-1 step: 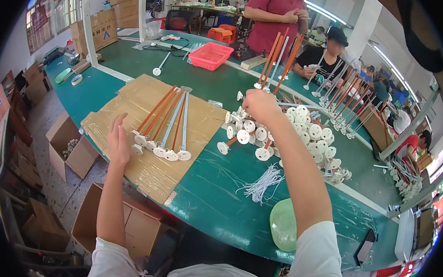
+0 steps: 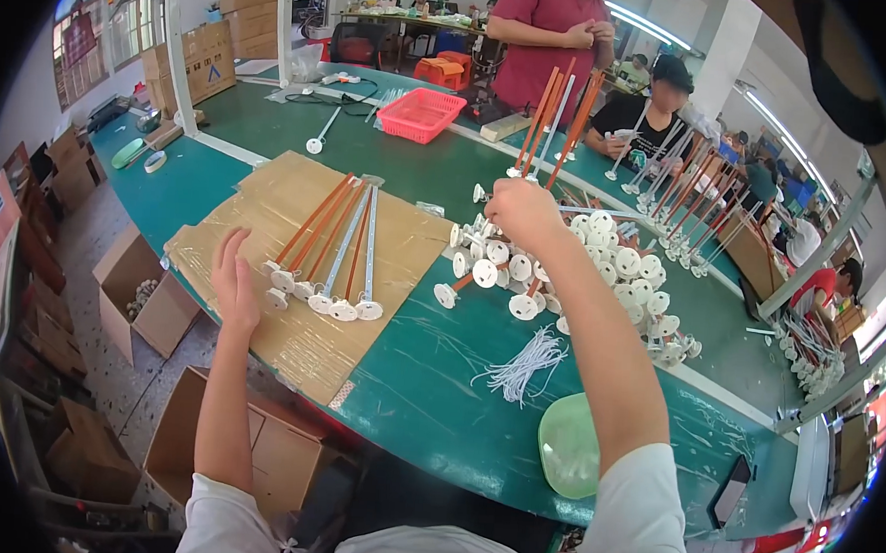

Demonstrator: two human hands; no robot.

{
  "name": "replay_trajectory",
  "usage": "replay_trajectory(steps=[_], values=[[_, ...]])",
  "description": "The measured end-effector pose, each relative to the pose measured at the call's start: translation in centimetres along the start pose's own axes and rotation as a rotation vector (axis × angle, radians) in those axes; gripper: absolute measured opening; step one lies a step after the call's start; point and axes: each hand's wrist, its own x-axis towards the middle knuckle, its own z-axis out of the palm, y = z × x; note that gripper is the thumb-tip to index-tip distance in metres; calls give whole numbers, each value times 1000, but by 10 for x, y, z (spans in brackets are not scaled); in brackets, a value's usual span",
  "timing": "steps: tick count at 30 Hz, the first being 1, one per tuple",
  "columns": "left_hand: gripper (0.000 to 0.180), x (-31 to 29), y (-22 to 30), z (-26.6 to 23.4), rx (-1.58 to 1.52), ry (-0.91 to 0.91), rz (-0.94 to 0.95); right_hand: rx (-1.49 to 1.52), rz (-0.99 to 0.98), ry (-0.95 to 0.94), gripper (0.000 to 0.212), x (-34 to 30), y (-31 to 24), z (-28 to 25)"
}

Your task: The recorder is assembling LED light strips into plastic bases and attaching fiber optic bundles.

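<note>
My left hand [image 2: 235,281] hovers open at the left edge of a brown cardboard sheet [image 2: 297,191], fingers stretched and holding nothing. Beside it on the sheet lies a fanned group of thin rods [image 2: 333,233], some orange-brown and some pale with dots, with white round discs at their near ends. My right hand [image 2: 524,213] reaches to the far left side of a heap of similar disc-ended rods [image 2: 604,265]. Its fingers are bent together, and what they grip is hidden. Just beyond it, several orange-brown and white rods [image 2: 554,122] stand upright on white discs.
A bundle of white cords [image 2: 526,366] and a light-green tray [image 2: 566,448] lie on the green table near me. A red basket [image 2: 421,115] sits farther back. Co-workers are across the table. Open cardboard boxes [image 2: 161,312] stand on the floor at left.
</note>
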Motion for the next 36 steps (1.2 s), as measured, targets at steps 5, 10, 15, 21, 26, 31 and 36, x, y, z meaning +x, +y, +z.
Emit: replay_trajectory(steps=[5, 10, 15, 21, 26, 31, 36], values=[[32, -37, 90, -16, -88, -113, -251, 140, -171, 436, 8, -88, -58, -70], [69, -55, 264, -28, -431, -647, -125, 57, -155, 244, 19, -167, -137, -148], [70, -105, 303, -14, -974, -831, -347, 92, -275, 551, 27, -220, -155, -165], [53, -133, 336, -46, -1933, -1069, -913, 178, -271, 898, 41, -288, -170, -149], [43, -141, 358, -70, -1907, -1247, -1008, 138, -251, 885, 36, -318, -187, -154], [44, -155, 359, -67, -1844, -1086, -1031, 559, 84, 899, 25, -358, -223, -153], [46, -165, 364, -67, -1703, -1124, -964, 628, 232, 943, 32, -367, -249, -139]])
